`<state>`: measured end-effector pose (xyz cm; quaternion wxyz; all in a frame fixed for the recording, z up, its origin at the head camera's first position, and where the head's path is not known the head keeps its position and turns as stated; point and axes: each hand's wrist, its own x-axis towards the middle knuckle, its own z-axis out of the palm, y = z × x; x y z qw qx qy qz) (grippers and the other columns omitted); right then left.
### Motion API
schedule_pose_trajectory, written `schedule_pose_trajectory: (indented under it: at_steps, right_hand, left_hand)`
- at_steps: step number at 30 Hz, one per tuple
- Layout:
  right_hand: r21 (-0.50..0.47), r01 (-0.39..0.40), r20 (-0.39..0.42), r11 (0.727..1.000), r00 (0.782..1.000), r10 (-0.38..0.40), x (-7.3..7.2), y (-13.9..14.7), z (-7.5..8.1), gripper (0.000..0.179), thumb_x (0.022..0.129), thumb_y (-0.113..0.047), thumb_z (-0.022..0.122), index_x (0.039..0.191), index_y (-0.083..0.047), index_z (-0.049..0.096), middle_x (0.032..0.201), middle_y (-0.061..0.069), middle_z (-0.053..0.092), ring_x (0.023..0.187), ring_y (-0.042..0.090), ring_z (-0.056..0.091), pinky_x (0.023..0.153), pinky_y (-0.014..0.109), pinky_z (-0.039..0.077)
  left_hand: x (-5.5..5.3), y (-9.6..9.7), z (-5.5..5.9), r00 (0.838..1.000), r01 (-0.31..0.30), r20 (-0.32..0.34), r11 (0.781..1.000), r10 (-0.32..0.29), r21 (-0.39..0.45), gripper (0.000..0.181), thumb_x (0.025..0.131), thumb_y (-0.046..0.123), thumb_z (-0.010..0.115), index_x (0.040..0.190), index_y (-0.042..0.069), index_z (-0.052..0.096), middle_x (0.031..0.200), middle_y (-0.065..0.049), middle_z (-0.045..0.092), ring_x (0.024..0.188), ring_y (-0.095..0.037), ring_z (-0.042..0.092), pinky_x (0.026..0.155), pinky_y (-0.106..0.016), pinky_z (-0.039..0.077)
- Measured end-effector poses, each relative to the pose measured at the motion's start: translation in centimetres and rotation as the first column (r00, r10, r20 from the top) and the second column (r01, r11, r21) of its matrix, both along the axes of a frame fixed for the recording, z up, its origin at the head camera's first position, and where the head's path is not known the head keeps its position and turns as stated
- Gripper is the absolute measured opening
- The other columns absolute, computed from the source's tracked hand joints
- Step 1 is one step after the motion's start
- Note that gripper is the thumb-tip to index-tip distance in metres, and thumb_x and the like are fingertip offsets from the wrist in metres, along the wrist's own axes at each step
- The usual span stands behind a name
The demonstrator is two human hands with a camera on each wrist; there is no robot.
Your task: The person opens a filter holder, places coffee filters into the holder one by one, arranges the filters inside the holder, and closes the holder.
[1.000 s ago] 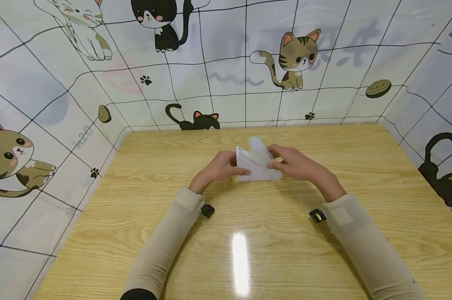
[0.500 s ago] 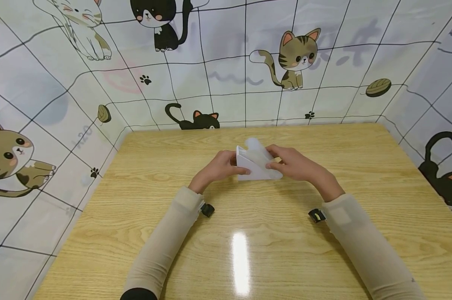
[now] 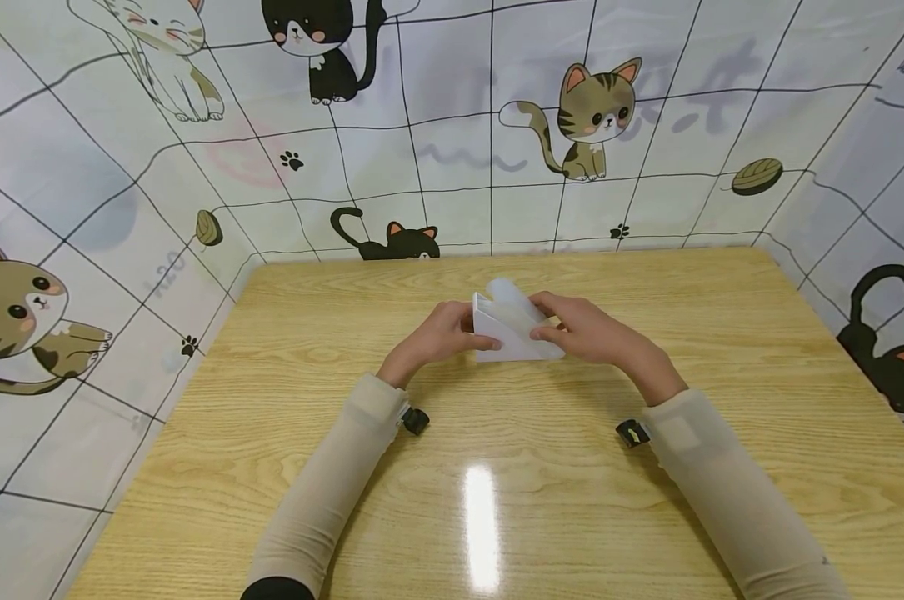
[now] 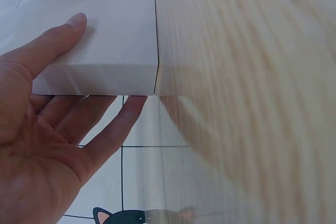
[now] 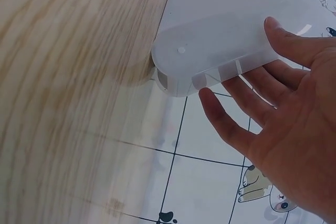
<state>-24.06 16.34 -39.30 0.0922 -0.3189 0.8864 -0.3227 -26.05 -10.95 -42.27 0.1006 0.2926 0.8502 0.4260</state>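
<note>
A small white plastic case (image 3: 489, 343) stands on edge on the table, its top edge sloping. A translucent swing cover (image 3: 513, 302) with a rounded end leans across it, its far end sticking up above the case. In the right wrist view, a round pivot dot (image 5: 181, 50) shows at the cover's lower corner. My left hand (image 3: 444, 332) grips the case's left end, thumb on the near face and fingers behind. On the other side, my right hand (image 3: 590, 329) holds the cover, thumb on its near face, fingers along its far edge. The inside of the case is mostly hidden.
The wooden table (image 3: 392, 500) spreads around both forearms, with a bright light reflection near the front. Cat-patterned wall covering (image 3: 452, 150) rises behind the table and along both sides. Small black wrist devices (image 3: 415, 421) sit at both cuffs.
The translucent cover has swung slightly left and down toward the white case, my right hand shifting a little left with it. My left hand has stayed in place.
</note>
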Motion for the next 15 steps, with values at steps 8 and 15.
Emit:
schedule_pose_trajectory:
  at_steps: [8,15]
  right_hand:
    - [0.001,0.004,-0.011,1.0,1.0,-0.004,0.08,-0.06,-0.09,0.048,0.105,-0.02,0.062,0.148,-0.004,0.047,0.142,0.019,0.062,0.128,0.036,0.062,0.098,0.054,0.054]
    - [0.016,0.006,-0.011,1.0,1.0,-0.006,0.0,-0.17,-0.1,0.049,0.106,-0.021,0.061,0.15,-0.004,0.046,0.143,0.02,0.062,0.128,0.036,0.062,0.099,0.054,0.054]
  left_hand:
    - [-0.12,0.02,-0.09,1.0,0.007,-0.009,1.0,-0.007,-0.003,0.039,0.09,0.024,0.082,0.127,0.015,0.07,0.112,-0.003,0.078,0.091,-0.012,0.075,0.077,-0.028,0.058]
    - [-0.11,0.09,-0.06,1.0,-0.001,-0.02,1.0,0.001,-0.011,0.038,0.09,0.025,0.083,0.124,0.014,0.071,0.11,-0.004,0.078,0.09,-0.013,0.074,0.076,-0.028,0.059]
